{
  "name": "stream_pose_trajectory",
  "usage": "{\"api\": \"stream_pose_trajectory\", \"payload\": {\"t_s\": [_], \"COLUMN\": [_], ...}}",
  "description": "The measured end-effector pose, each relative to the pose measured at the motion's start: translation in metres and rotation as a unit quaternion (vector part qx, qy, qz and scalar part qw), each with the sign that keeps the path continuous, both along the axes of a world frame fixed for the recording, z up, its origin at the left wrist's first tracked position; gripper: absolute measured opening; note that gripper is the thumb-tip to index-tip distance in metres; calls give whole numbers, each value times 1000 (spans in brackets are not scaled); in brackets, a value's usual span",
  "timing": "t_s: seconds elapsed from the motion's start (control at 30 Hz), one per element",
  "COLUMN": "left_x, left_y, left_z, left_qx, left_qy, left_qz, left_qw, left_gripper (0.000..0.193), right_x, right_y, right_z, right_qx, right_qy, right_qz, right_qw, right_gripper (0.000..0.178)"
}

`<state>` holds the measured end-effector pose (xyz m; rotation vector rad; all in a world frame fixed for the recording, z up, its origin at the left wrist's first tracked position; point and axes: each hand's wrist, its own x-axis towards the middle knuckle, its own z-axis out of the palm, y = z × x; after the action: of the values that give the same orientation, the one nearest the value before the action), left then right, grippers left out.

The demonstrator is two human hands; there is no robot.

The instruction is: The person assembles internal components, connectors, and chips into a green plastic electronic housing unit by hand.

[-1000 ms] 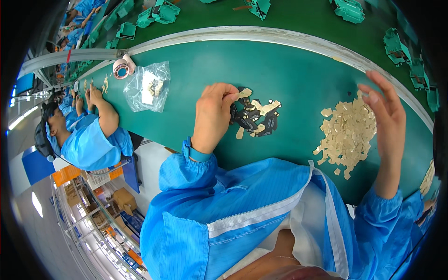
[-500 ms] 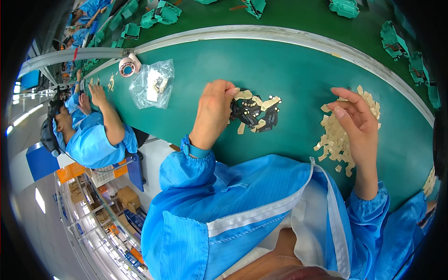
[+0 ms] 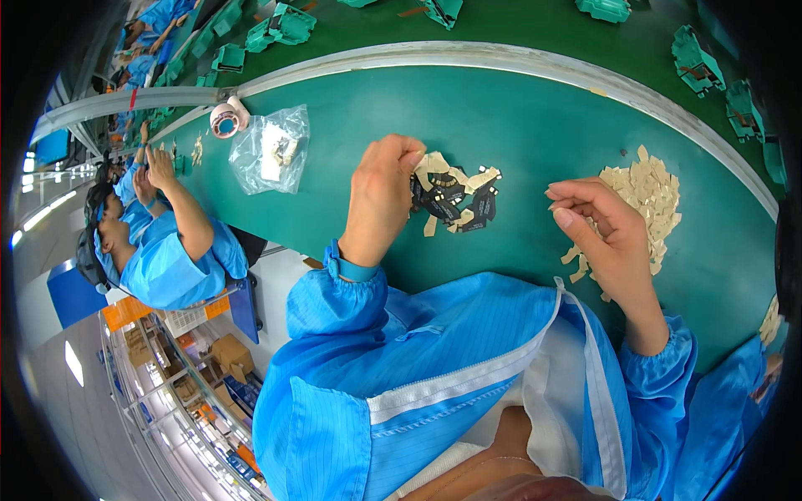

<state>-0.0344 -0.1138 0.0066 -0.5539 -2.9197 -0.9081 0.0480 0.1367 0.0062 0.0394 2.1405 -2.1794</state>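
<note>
Centrally, the left hand (image 3: 380,196) pinched the small black-and-beige flexible circuit pieces (image 3: 455,199); the right hand (image 3: 606,238), fingers curled and holding nothing visible, rested right of them against the heap of beige paper tabs (image 3: 647,196).

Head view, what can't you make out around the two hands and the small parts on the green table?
- Left hand: its fingertips hide part of the black and tan parts.
- Right hand: whether it pinches a piece is too small to tell; it covers part of the tan pile.
- Clear bag: contents blurred.
- Second tan pile: cut off by the rim.

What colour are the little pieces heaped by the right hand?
Pale beige pieces, seen in the head view.
</note>
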Motion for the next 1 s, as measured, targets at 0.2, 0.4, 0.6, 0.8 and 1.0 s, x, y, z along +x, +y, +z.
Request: {"api": "stream_pose_trajectory", "payload": {"t_s": [0.2, 0.4, 0.6, 0.8, 1.0], "left_x": [1, 10, 14, 31, 52], "left_y": [-4, 24, 33, 48, 77], "left_z": [2, -6, -13, 1, -9], "left_qx": [-35, -39, -21, 161, 365], "left_qy": [-4, 73, 30, -131, -147], "left_qz": [-63, -105, -123, 0, -46], "left_qw": [997, 991, 992, 978, 918], "left_gripper": [18, 19, 15, 13, 34], "right_x": [-4, -2, 2, 8, 11], "right_y": [0, 1, 8, 1, -11], "right_z": [7, 1, -12, -13, -15], "right_qx": [104, 103, 68, -32, -74], "right_qy": [16, 12, 7, -38, -81], "right_qz": [38, 2, -40, -16, -73], "right_qw": [994, 995, 997, 999, 991], "right_gripper": [23, 19, 17, 18, 16]}}
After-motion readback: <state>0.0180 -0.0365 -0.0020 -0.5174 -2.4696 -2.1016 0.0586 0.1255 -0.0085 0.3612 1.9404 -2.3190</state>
